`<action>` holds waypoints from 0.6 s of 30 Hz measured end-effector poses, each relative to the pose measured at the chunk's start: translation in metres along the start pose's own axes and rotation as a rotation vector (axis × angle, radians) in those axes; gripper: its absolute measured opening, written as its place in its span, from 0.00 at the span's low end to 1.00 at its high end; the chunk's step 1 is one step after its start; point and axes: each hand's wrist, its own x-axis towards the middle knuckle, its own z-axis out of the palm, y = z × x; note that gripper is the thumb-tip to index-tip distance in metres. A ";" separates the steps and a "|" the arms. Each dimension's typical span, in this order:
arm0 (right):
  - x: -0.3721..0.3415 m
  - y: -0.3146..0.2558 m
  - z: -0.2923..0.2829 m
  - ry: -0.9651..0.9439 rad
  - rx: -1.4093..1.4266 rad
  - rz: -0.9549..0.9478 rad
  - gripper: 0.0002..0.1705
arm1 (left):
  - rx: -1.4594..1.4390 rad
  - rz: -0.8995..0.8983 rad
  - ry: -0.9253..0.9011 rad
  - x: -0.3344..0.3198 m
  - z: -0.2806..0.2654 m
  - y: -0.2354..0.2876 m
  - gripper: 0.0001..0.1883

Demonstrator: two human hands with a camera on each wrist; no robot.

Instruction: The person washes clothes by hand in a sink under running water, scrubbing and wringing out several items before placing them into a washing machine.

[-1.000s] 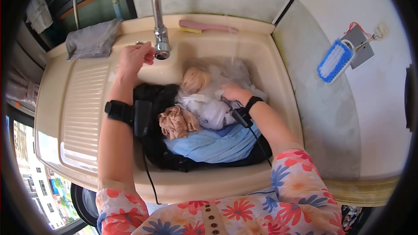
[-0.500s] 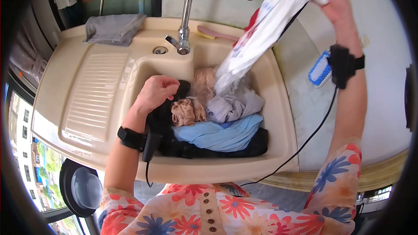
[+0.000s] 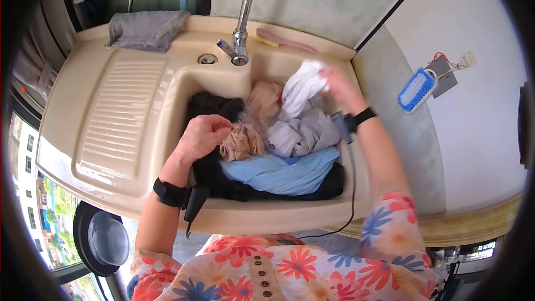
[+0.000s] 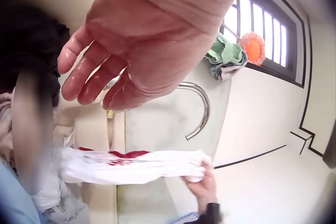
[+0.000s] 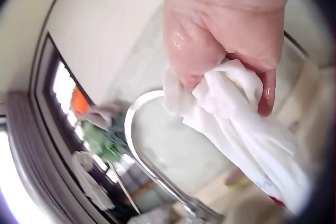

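Observation:
My right hand [image 3: 343,90] grips one end of a white cloth [image 3: 302,86] over the back right of the sink basin. In the left wrist view the cloth [image 4: 131,167] stretches out long, with a red print and red edge. The right wrist view has its bunched end [image 5: 226,90] between fingers and palm. My left hand [image 3: 205,136], wet and holding nothing, hangs with loosely bent fingers over the basin's left part, beside a crumpled tan cloth [image 3: 239,142]. Grey-white cloth [image 3: 306,132], light blue cloth [image 3: 281,173] and black cloth [image 3: 214,178] fill the basin.
A chrome faucet [image 3: 245,17] rises behind the sink [image 3: 278,220]. On the back ledge lies a pink brush [image 3: 290,43]. A grey cloth [image 3: 146,30] rests above the ribbed drainboard [image 3: 120,117]. A blue-and-white brush [image 3: 417,90] hangs on the right wall.
My left hand has come off the faucet handle to above the basin. My right hand pulled the white cloth up and out to the right, then lowered it again toward the pile.

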 end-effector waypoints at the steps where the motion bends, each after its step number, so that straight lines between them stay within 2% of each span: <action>1: 0.005 0.037 0.012 0.060 -0.028 0.064 0.15 | 0.007 -0.032 -0.024 -0.001 0.001 0.002 0.10; 2: 0.004 0.063 0.023 0.013 -0.031 0.059 0.16 | 0.036 -0.031 -0.027 -0.002 0.002 0.003 0.10; 5: 0.004 0.086 0.037 0.125 -0.174 0.085 0.14 | 0.094 0.013 -0.023 -0.002 0.007 0.002 0.11; 7: -0.002 0.044 0.029 0.037 0.146 -0.076 0.12 | 0.137 0.032 -0.020 0.000 0.010 0.009 0.12; 8: -0.014 0.000 0.028 0.010 0.094 -0.107 0.11 | 0.177 0.049 -0.014 0.001 0.011 0.013 0.14; 9: -0.009 -0.021 0.022 -0.054 0.227 -0.210 0.10 | 0.181 0.056 -0.011 0.005 0.013 0.012 0.14; 10: -0.019 -0.059 0.026 0.048 0.187 -0.248 0.10 | 0.219 0.081 0.013 0.011 0.018 0.007 0.17; 11: -0.028 -0.091 0.016 -0.033 0.096 -0.313 0.12 | 0.258 0.106 0.036 0.017 0.021 0.007 0.19; 12: -0.048 -0.124 0.021 -0.039 0.145 -0.334 0.13 | 0.289 0.013 -0.001 0.021 0.024 0.012 0.30; 13: -0.064 -0.152 0.024 0.033 0.169 -0.382 0.13 | 0.289 0.018 -0.001 0.026 0.029 0.016 0.30; 15: -0.081 -0.197 0.019 -0.068 0.220 -0.512 0.14 | 0.333 0.118 0.046 0.036 0.044 0.017 0.45; 16: -0.084 -0.215 0.014 -0.140 0.241 -0.574 0.14 | 0.334 0.120 0.045 0.042 0.051 0.020 0.45; 18: -0.086 -0.250 0.012 -0.161 0.267 -0.594 0.14 | 0.305 0.197 0.167 0.056 0.063 0.030 0.58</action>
